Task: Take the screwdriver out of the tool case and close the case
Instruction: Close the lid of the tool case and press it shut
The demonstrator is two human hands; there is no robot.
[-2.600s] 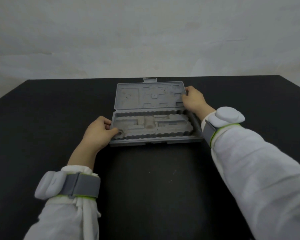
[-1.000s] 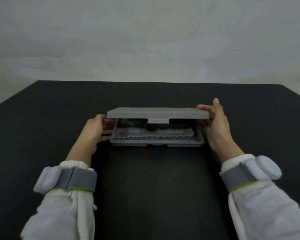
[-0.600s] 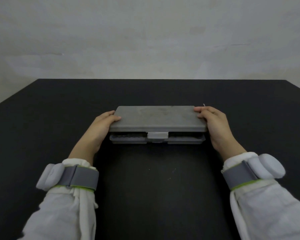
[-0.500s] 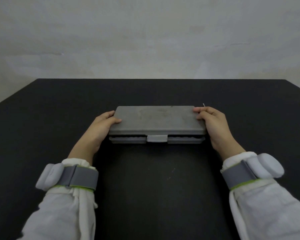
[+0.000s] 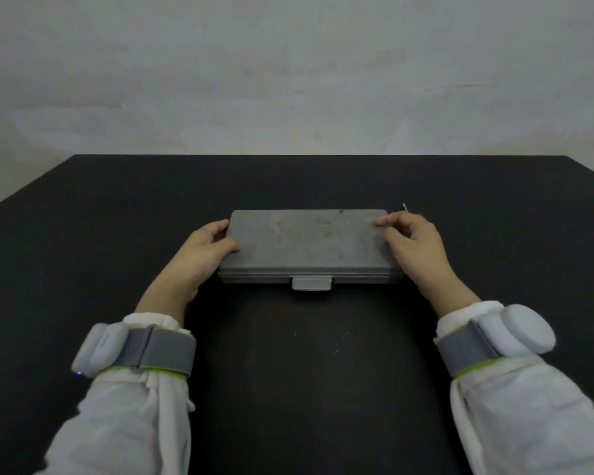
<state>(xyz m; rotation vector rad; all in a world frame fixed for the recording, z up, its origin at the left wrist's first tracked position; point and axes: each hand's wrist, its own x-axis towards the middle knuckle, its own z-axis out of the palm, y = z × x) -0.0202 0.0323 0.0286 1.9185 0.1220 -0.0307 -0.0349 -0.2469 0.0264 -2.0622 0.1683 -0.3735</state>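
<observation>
The grey tool case (image 5: 306, 241) lies flat on the black table (image 5: 288, 354) with its lid down. Its light grey latch tab (image 5: 311, 283) hangs at the middle of the front edge. My left hand (image 5: 203, 255) grips the case's left end, thumb on the lid. My right hand (image 5: 415, 248) is at the right end, with its fingertips on the lid's far right corner and the other fingers curled. A thin pale metal tip (image 5: 405, 207), maybe the screwdriver's, sticks out just behind my right hand; the rest of it is hidden.
The table's far edge meets a pale wall (image 5: 288, 80). Both wrists wear grey straps with white pods over white sleeves.
The lid has come down from upright to fully flat on the base, and the gap at the front has gone. Both hands stayed at the case's ends.
</observation>
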